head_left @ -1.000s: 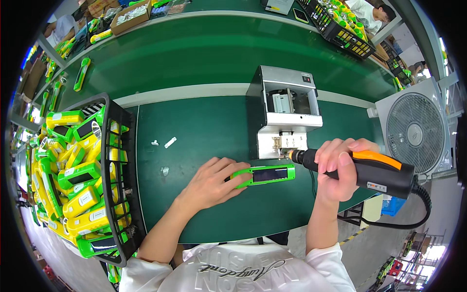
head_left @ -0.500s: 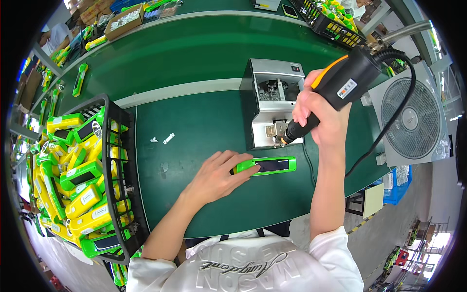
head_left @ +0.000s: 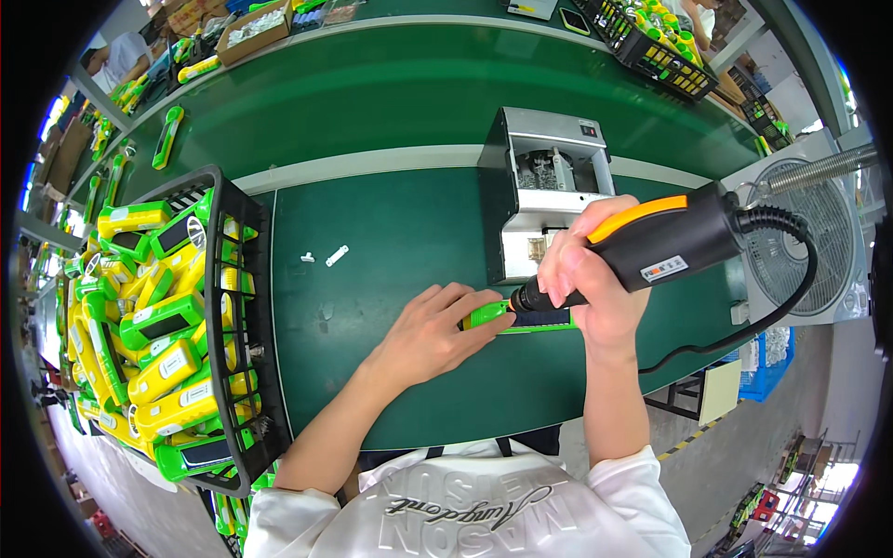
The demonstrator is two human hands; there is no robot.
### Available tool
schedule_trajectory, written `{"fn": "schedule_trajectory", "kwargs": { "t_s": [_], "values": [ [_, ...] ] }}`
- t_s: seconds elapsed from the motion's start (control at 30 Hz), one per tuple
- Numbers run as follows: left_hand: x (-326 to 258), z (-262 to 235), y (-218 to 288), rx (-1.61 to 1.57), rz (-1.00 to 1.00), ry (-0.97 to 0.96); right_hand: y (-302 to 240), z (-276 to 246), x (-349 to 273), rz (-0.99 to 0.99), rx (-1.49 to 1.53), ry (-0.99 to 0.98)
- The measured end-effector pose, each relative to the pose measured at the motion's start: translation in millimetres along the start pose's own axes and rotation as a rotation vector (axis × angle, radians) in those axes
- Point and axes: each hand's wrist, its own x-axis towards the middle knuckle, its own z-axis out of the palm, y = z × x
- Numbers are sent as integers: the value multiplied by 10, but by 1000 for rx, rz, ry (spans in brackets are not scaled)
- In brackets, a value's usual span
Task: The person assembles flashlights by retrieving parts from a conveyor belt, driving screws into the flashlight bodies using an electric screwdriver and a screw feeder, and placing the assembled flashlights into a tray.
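— How far along was the work?
— The basket (head_left: 269, 381) at left was heaped with torches (head_left: 163, 318), done or not I couldn't tell. The right hand (head_left: 600, 279) gripped the driver (head_left: 684, 237); the left hand (head_left: 428, 335) held one torch (head_left: 544, 319), centre frame, seemingly unfinished, the tip (head_left: 512, 304) at its green end.
— What had changed?
— The tip had left the feeder (head_left: 549, 202), upper centre.

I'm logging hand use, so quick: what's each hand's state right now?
Left hand: closed on one end of the green device.
Right hand: closed around the power screwdriver.
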Motion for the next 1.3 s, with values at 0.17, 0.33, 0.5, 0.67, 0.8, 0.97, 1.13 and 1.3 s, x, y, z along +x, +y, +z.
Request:
{"fn": "schedule_trajectory", "kwargs": {
  "t_s": [0.17, 0.33, 0.5, 0.67, 0.8, 0.97, 1.13, 1.3],
  "values": [
    [-12, 9, 7, -11, -11, 1, 65, -15, -31, 5, -12, -5],
    [-10, 5, 3, 2, -11, -7, 118, -41, -50, -1, -17, 3],
    [8, 17, -20, 20, -5, 0, 177, -53, -79, 22, -32, 21],
    [13, 22, -7, 18, -4, 14, 223, -47, -140, 22, -62, 28],
    [-12, 16, -4, 48, 23, 1, 274, -88, -170, 34, -93, -74],
    [-7, -5, 17, 60, 30, 7, 259, -72, -169, 73, -36, -128],
    [-21, -16, 7, 70, 58, 28, 271, -6, -190, 19, -137, -129],
    [-72, 15, -4, 48, 36, 25, 335, 38, -235, -4, -127, -1]
  ]
}}
